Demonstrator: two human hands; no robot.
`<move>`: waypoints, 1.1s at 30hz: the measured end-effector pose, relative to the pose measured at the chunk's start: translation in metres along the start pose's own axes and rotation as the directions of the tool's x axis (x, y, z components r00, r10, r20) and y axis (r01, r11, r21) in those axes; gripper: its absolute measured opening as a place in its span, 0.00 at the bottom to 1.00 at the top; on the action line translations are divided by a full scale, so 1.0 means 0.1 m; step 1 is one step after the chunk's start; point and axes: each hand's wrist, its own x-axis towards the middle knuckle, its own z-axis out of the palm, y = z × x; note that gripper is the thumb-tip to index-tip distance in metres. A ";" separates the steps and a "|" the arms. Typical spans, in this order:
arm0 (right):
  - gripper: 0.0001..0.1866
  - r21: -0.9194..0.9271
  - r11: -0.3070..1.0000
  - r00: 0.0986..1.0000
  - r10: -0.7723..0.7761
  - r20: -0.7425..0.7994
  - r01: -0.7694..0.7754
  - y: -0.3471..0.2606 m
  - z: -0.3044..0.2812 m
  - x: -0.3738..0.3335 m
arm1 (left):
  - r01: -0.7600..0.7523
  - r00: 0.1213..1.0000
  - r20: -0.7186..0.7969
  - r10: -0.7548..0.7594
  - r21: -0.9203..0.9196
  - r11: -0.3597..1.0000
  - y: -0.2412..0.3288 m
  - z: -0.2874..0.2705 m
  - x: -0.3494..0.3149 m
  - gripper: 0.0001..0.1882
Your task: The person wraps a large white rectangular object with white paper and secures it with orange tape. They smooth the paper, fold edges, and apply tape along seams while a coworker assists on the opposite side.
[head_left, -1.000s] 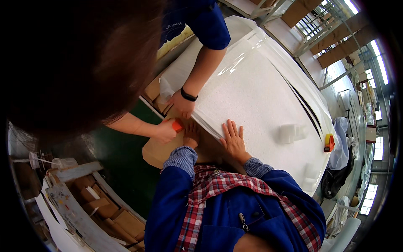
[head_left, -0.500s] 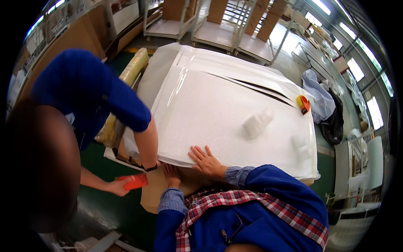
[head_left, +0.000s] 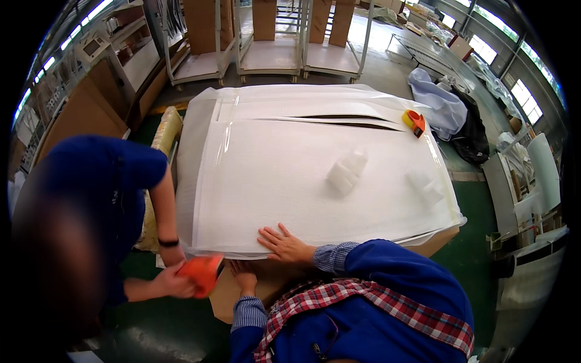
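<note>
A large flat panel wrapped in white foam sheet (head_left: 266,181) lies before me, with brown cardboard (head_left: 224,302) at its near side. My right hand (head_left: 284,244) presses on top of the foam near its front edge, fingers spread and holding nothing. Lower down, at the front edge, my left hand (head_left: 243,277) rests against the cardboard, its fingertips partly hidden under the foam's rim. At the near left corner a co-worker's hand (head_left: 166,281) grips an orange tape dispenser (head_left: 203,275), blurred by motion. The co-worker's other hand is beside it at the corner.
An orange and yellow tape dispenser (head_left: 414,123) sits at the panel's far right. Crumpled foam pieces (head_left: 348,172) lie on top. A long slit (head_left: 339,121) crosses the far part. Wheeled racks (head_left: 266,57) stand behind; a yellowish roll (head_left: 164,136) lies at left.
My view has shifted, and both my hands stay at the front edge. The co-worker's tape dispenser has moved up to the near left corner, and the co-worker's arm has drawn back.
</note>
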 end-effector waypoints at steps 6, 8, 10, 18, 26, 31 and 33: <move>0.32 0.152 0.988 0.998 0.026 -0.061 -0.017 0.03 -0.07 -0.02 | 0.410 0.912 0.207 -0.354 -0.415 0.812 0.51 -1.50 0.29 0.08; 0.28 0.253 0.967 0.994 0.054 -0.092 -0.029 0.07 -0.03 0.01 | -0.011 0.999 -0.047 -0.012 -0.450 0.893 0.73 -1.70 0.44 0.04; 0.19 0.374 0.926 0.968 0.133 -0.211 -0.046 0.31 -0.20 0.05 | -0.287 0.954 -0.206 0.219 -0.416 0.863 1.06 -1.74 0.73 0.04; 0.18 0.311 0.939 0.734 0.314 -0.602 -0.146 1.51 -1.24 1.18 | -0.348 0.897 0.158 0.413 -0.323 0.880 1.84 -1.31 1.39 0.32; 0.21 0.128 0.911 0.841 0.411 -0.352 -0.392 2.75 -1.11 2.48 | -0.337 0.881 0.220 0.418 -0.328 0.883 1.81 -1.29 1.41 0.35; 0.23 0.098 0.888 0.851 0.460 -0.254 -0.450 3.10 -0.81 2.89 | -0.332 0.870 0.265 0.416 -0.309 0.891 1.81 -1.29 1.42 0.34; 0.25 0.086 0.896 0.856 0.441 -0.269 -0.435 3.08 -0.58 2.92 | -0.335 0.873 0.258 0.415 -0.300 0.893 1.81 -1.28 1.43 0.33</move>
